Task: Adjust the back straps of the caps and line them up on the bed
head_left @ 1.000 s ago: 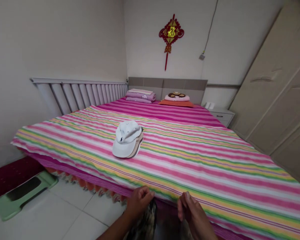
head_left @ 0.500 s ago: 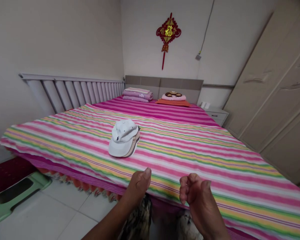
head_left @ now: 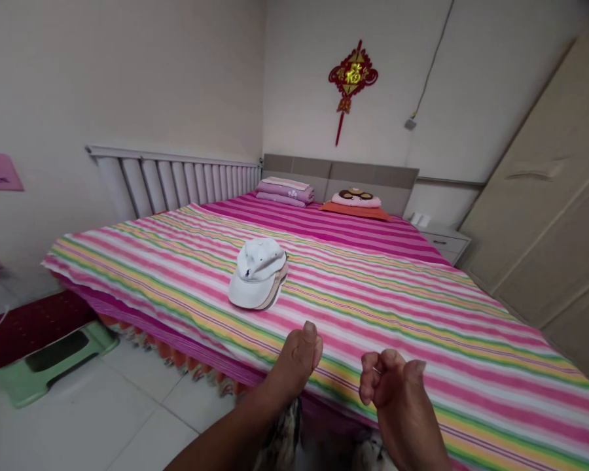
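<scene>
Left hand (head_left: 297, 363), right hand (head_left: 397, 392): both empty, loosely curled, narrow, over near bed edge | stacked white cotton baseball caps (head_left: 258, 275): ahead on pink-striped cotton bedspread (head_left: 397, 314), left of both hands, nearer left hand | long axis: peaks toward lower left, crowns toward upper right

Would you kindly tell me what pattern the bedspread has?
The bedspread has pink, white, yellow and green stripes, best seen in the head view.
</scene>
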The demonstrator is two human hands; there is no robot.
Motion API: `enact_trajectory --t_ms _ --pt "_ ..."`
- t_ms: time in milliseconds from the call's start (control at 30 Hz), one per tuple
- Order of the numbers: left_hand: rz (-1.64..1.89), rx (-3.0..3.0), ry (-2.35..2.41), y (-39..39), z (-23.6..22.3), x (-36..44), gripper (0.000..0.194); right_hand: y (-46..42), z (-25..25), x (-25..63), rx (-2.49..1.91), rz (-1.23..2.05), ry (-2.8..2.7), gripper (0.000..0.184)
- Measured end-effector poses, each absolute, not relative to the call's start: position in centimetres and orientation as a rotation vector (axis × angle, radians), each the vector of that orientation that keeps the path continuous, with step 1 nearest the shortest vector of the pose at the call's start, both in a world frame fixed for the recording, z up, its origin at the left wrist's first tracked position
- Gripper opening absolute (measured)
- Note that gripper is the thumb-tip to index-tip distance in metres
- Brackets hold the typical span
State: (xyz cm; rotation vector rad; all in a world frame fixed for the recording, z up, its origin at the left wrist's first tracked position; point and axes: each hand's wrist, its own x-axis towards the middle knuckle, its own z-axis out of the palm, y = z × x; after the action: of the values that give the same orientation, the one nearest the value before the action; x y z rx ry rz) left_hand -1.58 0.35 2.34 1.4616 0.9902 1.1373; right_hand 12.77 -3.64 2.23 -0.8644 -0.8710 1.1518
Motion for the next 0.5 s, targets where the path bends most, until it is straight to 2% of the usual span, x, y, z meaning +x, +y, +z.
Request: enact_trajectory --t_ms 200,333,400,500 --pt "1.114 1.472 1.026 1.2 0.9 -1.8 0.064 -3.4 0.4 12.1 -1.025 1.134 -0.951 0.047" --pt "1.138 1.299 1.141 2.6 -1.8 -2.8 0.061 -2.9 -2.7 12.7 -1.285 1.198 -1.353 0.040" --pt "1.190 1.050 1.152 3.5 -3.4 -3.9 0.051 -2.8 -4.8 13.0 -1.336 1.110 -1.559 0.030" --pt "1.217 0.499 1.073 5.2 -5.5 -6.5 0.025 -3.3 -7.7 13.4 -1.443 0.966 -1.812 0.020"
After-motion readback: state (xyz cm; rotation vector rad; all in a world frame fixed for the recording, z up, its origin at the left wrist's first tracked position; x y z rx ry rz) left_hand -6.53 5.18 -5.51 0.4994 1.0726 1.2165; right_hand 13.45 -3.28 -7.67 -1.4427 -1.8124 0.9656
